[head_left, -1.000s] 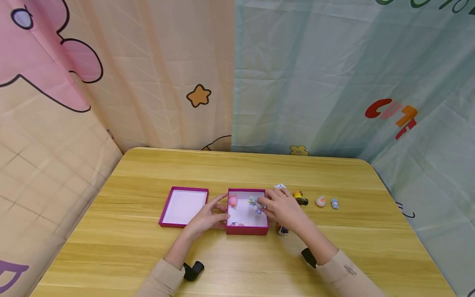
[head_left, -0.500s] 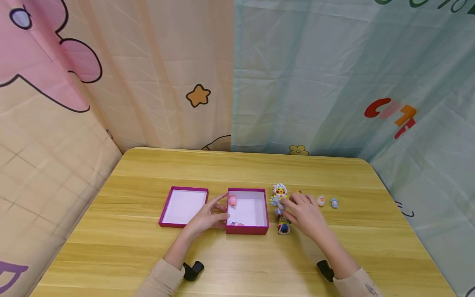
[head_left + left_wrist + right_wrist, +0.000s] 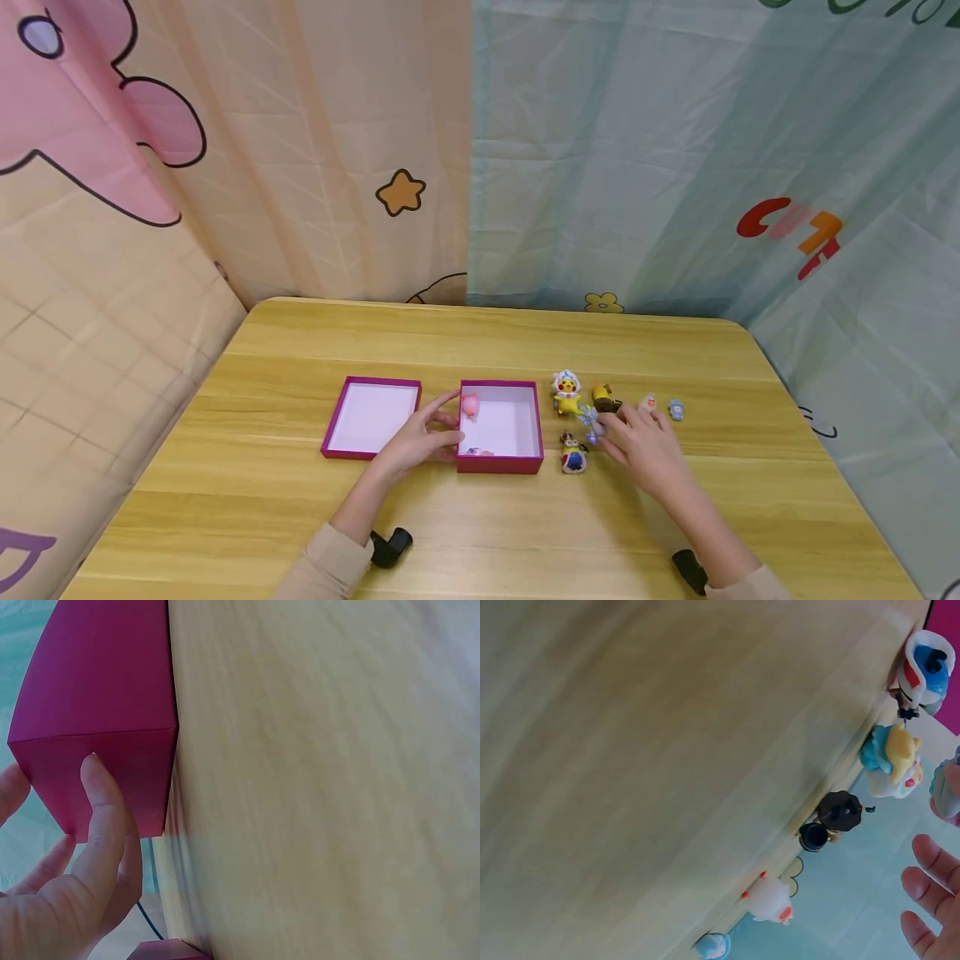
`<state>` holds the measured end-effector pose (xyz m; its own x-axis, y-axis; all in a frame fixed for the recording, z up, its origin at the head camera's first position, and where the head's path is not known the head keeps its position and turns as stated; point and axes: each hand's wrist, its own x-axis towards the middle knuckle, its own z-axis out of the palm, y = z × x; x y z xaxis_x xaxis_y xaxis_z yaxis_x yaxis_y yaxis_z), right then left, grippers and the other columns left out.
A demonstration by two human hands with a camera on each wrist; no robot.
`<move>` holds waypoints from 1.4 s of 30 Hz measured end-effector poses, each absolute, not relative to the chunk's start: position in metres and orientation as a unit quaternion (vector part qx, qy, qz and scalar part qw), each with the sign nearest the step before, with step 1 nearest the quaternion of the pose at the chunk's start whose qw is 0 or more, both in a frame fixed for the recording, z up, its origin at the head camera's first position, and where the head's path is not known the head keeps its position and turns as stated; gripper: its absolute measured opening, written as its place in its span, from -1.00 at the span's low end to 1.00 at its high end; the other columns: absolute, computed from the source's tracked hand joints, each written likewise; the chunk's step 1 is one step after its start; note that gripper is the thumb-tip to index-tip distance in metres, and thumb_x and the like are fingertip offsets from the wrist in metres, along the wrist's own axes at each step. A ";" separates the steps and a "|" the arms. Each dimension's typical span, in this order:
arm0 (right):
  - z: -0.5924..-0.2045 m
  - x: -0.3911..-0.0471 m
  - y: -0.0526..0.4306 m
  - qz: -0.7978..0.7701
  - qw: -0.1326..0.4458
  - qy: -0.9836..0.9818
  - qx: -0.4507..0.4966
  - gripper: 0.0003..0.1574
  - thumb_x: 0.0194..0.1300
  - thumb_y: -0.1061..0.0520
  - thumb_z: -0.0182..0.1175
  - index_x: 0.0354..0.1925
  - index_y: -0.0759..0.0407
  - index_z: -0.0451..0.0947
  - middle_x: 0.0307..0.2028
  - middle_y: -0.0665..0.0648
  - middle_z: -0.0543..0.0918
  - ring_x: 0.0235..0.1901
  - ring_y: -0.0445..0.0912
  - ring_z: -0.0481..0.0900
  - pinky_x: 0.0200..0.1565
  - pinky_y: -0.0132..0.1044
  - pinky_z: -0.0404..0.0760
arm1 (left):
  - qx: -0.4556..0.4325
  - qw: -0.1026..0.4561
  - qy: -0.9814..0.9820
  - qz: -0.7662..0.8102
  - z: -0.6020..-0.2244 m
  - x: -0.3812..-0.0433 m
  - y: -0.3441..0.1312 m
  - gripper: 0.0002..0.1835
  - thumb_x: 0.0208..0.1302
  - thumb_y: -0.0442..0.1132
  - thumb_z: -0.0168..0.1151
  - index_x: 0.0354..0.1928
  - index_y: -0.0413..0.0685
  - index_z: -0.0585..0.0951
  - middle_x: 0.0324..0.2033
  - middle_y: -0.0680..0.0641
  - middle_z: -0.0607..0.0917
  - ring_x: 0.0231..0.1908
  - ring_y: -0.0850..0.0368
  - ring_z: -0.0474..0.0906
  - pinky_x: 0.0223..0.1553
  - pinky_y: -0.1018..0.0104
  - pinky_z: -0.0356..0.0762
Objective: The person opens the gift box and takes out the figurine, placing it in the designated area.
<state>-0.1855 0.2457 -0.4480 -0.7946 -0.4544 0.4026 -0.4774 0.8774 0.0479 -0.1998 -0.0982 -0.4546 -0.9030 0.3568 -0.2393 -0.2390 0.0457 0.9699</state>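
A magenta box [image 3: 500,466] with a white inside stands uncovered on the table. A pink figurine [image 3: 471,406] lies at its left wall, and another small figurine [image 3: 478,452] is partly hidden by the front wall. My left hand [image 3: 420,433] rests its fingertips against the box's left side; in the left wrist view the thumb [image 3: 103,787] lies on the side panel. To the right of the box, my right hand [image 3: 645,446] pinches a small blue-grey figurine [image 3: 592,423] above the table. In the right wrist view only an edge of that figurine [image 3: 945,787] shows beside the fingertips.
The magenta-edged lid [image 3: 372,418] lies upturned left of the box. A yellow figurine in a white hood [image 3: 566,392], a caped figurine [image 3: 573,455], a yellow-and-black one [image 3: 602,396], a white duck [image 3: 770,898] and a small blue figurine [image 3: 677,410] stand on the right.
My right hand has carried the blue-grey figurine out of the box and rightward, past the hooded and caped figurines. The left hand stays at the box.
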 end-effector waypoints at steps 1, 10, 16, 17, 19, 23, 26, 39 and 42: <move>-0.449 -0.184 0.247 0.025 0.202 -0.949 0.243 -0.64 0.06 -0.02 0.29 -0.16 0.06 0.56 -0.37 0.07 0.49 -0.33 0.03 0.50 -0.20 -0.01 0.41 | 0.042 0.217 0.690 0.689 -0.454 -0.200 -0.098 -0.26 0.17 -0.39 0.20 0.37 -0.03 0.14 -0.07 -0.29 0.33 -0.29 0.01 0.54 -0.21 0.13 0.63; -0.455 -0.177 0.252 -0.004 0.169 -0.965 0.200 -0.61 0.08 -0.04 0.28 -0.13 0.09 0.56 -0.37 0.08 0.47 -0.31 0.05 0.47 -0.22 -0.04 0.39 | 0.037 0.213 0.696 0.685 -0.456 -0.201 -0.098 -0.26 0.16 -0.39 0.22 0.37 0.02 0.16 -0.07 -0.27 0.34 -0.31 0.03 0.54 -0.23 0.13 0.63; -0.458 -0.172 0.253 -0.010 0.146 -0.973 0.180 -0.60 0.07 -0.02 0.28 -0.12 0.10 0.53 -0.35 0.09 0.46 -0.28 0.08 0.47 -0.20 -0.04 0.38 | 0.035 0.209 0.702 0.680 -0.456 -0.201 -0.098 -0.26 0.15 -0.39 0.22 0.36 0.03 0.16 -0.07 -0.27 0.34 -0.32 0.03 0.53 -0.23 0.12 0.63; -0.458 -0.172 0.253 -0.009 0.144 -0.973 0.178 -0.61 0.07 -0.02 0.28 -0.12 0.10 0.53 -0.35 0.09 0.46 -0.27 0.08 0.46 -0.19 -0.03 0.38 | 0.035 0.208 0.702 0.680 -0.456 -0.201 -0.098 -0.26 0.15 -0.39 0.22 0.36 0.03 0.16 -0.07 -0.27 0.34 -0.32 0.03 0.53 -0.23 0.12 0.63; -0.459 -0.171 0.253 -0.010 0.138 -0.975 0.172 -0.60 0.08 -0.02 0.27 -0.12 0.11 0.53 -0.35 0.10 0.46 -0.26 0.09 0.46 -0.17 -0.01 0.39 | 0.034 0.209 0.702 0.680 -0.456 -0.201 -0.098 -0.26 0.15 -0.40 0.22 0.36 0.03 0.16 -0.07 -0.27 0.34 -0.32 0.04 0.53 -0.23 0.11 0.63; -0.460 -0.171 0.254 -0.019 0.127 -0.978 0.165 -0.60 0.09 -0.03 0.27 -0.11 0.09 0.53 -0.35 0.09 0.45 -0.25 0.08 0.45 -0.16 0.00 0.40 | 0.030 0.212 0.698 0.683 -0.457 -0.201 -0.098 -0.26 0.16 -0.40 0.21 0.36 0.04 0.17 -0.07 -0.27 0.34 -0.32 0.04 0.53 -0.23 0.12 0.63; -0.461 -0.171 0.254 -0.024 0.122 -0.979 0.163 -0.61 0.09 -0.03 0.27 -0.12 0.09 0.53 -0.37 0.09 0.43 -0.26 0.08 0.45 -0.16 0.00 0.40 | 0.031 0.213 0.695 0.686 -0.457 -0.201 -0.098 -0.26 0.16 -0.41 0.21 0.36 0.03 0.16 -0.06 -0.27 0.33 -0.32 0.03 0.54 -0.23 0.12 0.63; -0.464 -0.168 0.254 -0.034 0.111 -0.979 0.166 -0.65 0.06 -0.03 0.29 -0.20 0.10 0.54 -0.44 0.07 0.38 -0.32 0.08 0.46 -0.21 0.01 0.44 | 0.025 0.213 0.694 0.688 -0.455 -0.200 -0.097 -0.26 0.15 -0.42 0.21 0.36 0.02 0.17 -0.07 -0.27 0.34 -0.31 0.00 0.54 -0.24 0.13 0.63; -0.464 -0.167 0.254 -0.038 0.108 -0.979 0.168 -0.69 0.05 -0.01 0.29 -0.23 0.09 0.54 -0.46 0.07 0.37 -0.32 0.09 0.47 -0.23 0.01 0.45 | 0.026 0.211 0.695 0.686 -0.456 -0.200 -0.097 -0.26 0.15 -0.42 0.21 0.36 0.00 0.17 -0.07 -0.27 0.34 -0.30 -0.01 0.54 -0.23 0.13 0.63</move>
<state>-0.1666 0.2536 -0.4641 -0.9202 -0.3367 0.1996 -0.3201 0.9408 0.1115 -0.2002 -0.0968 -0.4556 -0.9094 0.3263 -0.2579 -0.2537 0.0561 0.9656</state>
